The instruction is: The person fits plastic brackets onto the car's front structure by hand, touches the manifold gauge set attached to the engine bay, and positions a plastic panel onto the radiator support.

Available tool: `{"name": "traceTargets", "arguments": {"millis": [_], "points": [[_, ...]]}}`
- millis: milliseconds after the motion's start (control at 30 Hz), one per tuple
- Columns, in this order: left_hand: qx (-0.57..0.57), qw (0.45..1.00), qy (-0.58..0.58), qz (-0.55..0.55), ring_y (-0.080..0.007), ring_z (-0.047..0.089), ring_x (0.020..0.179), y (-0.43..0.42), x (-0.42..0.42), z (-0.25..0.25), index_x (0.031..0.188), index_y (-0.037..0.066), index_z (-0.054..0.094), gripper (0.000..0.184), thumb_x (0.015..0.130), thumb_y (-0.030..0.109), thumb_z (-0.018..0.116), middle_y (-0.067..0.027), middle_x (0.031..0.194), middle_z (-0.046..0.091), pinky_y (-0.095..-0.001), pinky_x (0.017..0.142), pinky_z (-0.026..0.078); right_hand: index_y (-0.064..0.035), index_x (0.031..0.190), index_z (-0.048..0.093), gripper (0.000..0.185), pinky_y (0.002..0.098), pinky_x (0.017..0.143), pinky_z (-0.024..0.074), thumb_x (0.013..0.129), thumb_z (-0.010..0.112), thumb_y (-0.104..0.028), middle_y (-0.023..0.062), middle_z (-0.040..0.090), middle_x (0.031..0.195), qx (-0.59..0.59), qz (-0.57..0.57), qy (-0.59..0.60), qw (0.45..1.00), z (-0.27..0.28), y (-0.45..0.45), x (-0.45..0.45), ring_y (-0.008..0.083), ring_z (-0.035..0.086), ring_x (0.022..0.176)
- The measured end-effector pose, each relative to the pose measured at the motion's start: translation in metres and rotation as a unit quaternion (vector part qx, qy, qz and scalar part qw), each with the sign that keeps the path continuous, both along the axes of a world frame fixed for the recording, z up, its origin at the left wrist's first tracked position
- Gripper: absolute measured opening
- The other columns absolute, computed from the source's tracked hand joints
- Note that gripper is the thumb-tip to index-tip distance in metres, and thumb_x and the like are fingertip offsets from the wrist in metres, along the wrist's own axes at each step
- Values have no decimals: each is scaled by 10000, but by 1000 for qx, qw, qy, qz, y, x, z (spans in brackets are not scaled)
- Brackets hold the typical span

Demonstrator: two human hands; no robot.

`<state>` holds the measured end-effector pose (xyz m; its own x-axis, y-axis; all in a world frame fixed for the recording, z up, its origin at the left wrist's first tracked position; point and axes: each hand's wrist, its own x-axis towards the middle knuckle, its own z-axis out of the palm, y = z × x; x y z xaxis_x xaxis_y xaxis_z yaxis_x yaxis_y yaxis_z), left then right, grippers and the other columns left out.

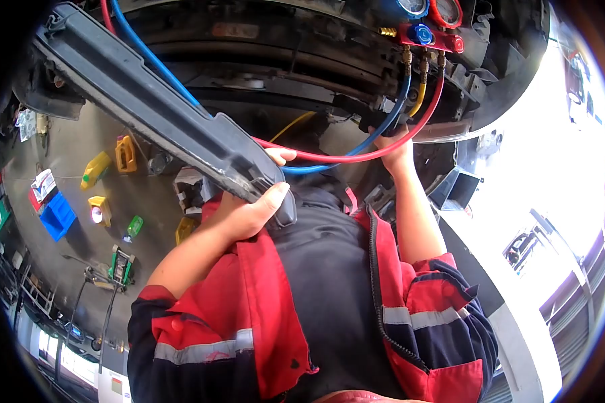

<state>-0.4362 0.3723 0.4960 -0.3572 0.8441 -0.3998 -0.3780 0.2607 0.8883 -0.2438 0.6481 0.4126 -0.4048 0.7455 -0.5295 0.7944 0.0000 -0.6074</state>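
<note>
A long black plastic trim panel (161, 107) slants from the upper left down to my chest. My left hand (265, 205) is closed around its lower end, with the thumb on the near face and fingertips showing past the far edge. On the right, my right hand (395, 149) reaches up to a dark part (383, 119) at the front of the car. Its fingers look closed there, but hoses and shadow partly hide them. A red hose (363, 159) and a blue hose (316, 169) run close in front of that hand and pass behind the panel.
A manifold gauge set (430, 37) with a yellow hose (422, 91) hangs on the opened car front (275, 60). On the floor at left are yellow jugs (96, 169), a blue container (58, 216), a green bottle (134, 228) and a green floor jack (121, 265).
</note>
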Motion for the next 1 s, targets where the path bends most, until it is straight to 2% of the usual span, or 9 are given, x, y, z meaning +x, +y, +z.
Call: {"name": "traceTargets", "arguments": {"millis": [133, 233, 367, 467, 633, 733, 767, 800, 1000], "points": [[16, 1000, 6, 26, -201, 531, 1183, 0, 2, -6, 1191, 50, 491, 324, 886, 52, 601, -124, 1306, 546, -359, 1006, 416, 77, 1146, 567, 596, 352, 854, 510, 721, 846, -233, 175, 674, 1029, -11, -49, -22, 999, 20, -8, -17, 244, 635, 924], [12, 1000, -3, 10, -214, 472, 1242, 0, 2, -5, 1274, 13, 466, 386, 924, 157, 540, -152, 1355, 510, -375, 1091, 324, 92, 1152, 561, 633, 352, 853, 510, 713, 854, -258, 188, 674, 1039, 9, -56, -25, 998, 0, -5, -4, 243, 635, 932], [16, 1000, -7, 9, -229, 467, 1264, 0, 1, -7, 1265, 18, 468, 376, 923, 155, 539, -161, 1360, 509, -390, 1104, 315, 103, 1141, 558, 641, 337, 835, 509, 711, 858, -265, 161, 670, 1012, 31, -20, -55, 998, 17, -8, -14, 219, 618, 906], [18, 1000, -13, 10, -242, 462, 1282, -1, 1, -9, 1256, 23, 469, 367, 918, 147, 541, -167, 1365, 508, -400, 1112, 310, 96, 1133, 559, 617, 335, 816, 509, 718, 854, -253, 137, 664, 991, -8, -29, 0, 1000, 8, -5, -2, 203, 603, 873], [15, 998, -54, 24, -248, 457, 1297, -2, 0, -5, 1237, 32, 469, 356, 901, 117, 551, -166, 1366, 507, -408, 1116, 311, 63, 1065, 600, 501, 329, 777, 507, 731, 840, -222, 111, 663, 930, 12, -62, 5, 998, -1, -2, 4, 188, 591, 819], [31, 997, -46, 44, -205, 515, 1202, -4, 1, -10, 1211, 59, 481, 352, 885, 44, 613, -127, 1307, 544, -367, 1023, 406, 45, 983, 622, 402, 325, 746, 500, 740, 828, -200, 88, 652, 873, 11, -53, -4, 999, -11, 2, 9, 178, 573, 781], [24, 998, -50, 40, -208, 503, 1211, -4, 0, -9, 1215, 52, 477, 350, 885, 61, 593, -134, 1327, 530, -372, 1038, 386, 39, 953, 628, 369, 324, 736, 498, 743, 824, -193, 80, 648, 854, 14, -44, -14, 999, -14, 5, 11, 175, 566, 769], [17, 998, -55, 36, -211, 492, 1221, -4, -1, -7, 1218, 46, 472, 350, 884, 78, 573, -141, 1347, 517, -377, 1054, 366, 68, 973, 593, 476, 331, 717, 497, 716, 851, -239, 86, 638, 858, -1, -35, -11, 999, -13, 8, 13, 175, 553, 763], [9, 998, -55, 30, -199, 483, 1208, -4, -3, -9, 1217, 48, 469, 366, 866, 93, 564, -144, 1361, 509, -368, 1053, 348, 82, 996, 572, 558, 332, 721, 502, 696, 865, -286, 108, 631, 847, 43, 1, -50, 998, -29, 15, 34, 179, 567, 776]]}}
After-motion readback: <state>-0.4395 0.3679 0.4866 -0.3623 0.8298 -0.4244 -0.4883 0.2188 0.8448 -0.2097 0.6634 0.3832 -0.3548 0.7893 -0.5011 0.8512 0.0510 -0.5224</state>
